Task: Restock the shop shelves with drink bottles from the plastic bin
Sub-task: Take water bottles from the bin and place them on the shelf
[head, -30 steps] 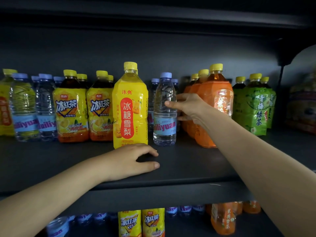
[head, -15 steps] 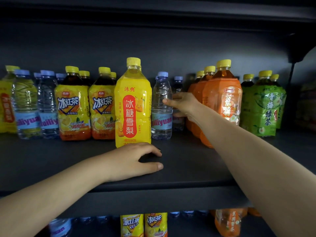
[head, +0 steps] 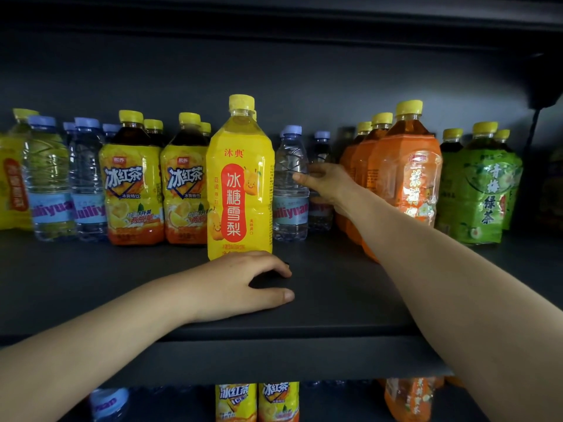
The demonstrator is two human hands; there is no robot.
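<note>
- Just right of the tall yellow pear-drink bottle (head: 240, 178), and set a little back from it, stands the clear water bottle (head: 289, 205). It has a pale blue cap and is upright on the dark shelf (head: 91, 284).
- My view has the right hand (head: 327, 185) gripping that water bottle from the side away from the pear-drink bottle. The thumb lies across the front at shoulder height. The other fingers curl round behind, partly hidden.
- A second water bottle (head: 321, 141) stands behind the gripped one, farther right of the pear-drink bottle. The hand covers its middle.
- Left hand (head: 237, 284) rests on the shelf directly in front of the pear-drink bottle's base. It is palm down, fingers loosely arched, thumb flat, holding nothing.
- Left of the pear-drink bottle I see iced tea bottles (head: 131, 190) in two rows with yellow-and-orange labels. The nearer row is just beside it.
- Farther left are more blue-capped water bottles (head: 88, 178), then a yellow bottle (head: 9, 184) cut by the frame edge.
- Right of the pear-drink bottle, past the gripping hand, is a row of orange-labelled bottles (head: 405, 178). The right forearm crosses their lower parts.
- Beyond those are green tea bottles (head: 484, 190).
- Below the pear-drink bottle, one level down, a lower iced tea pair (head: 257, 400) shows its tops.
</note>
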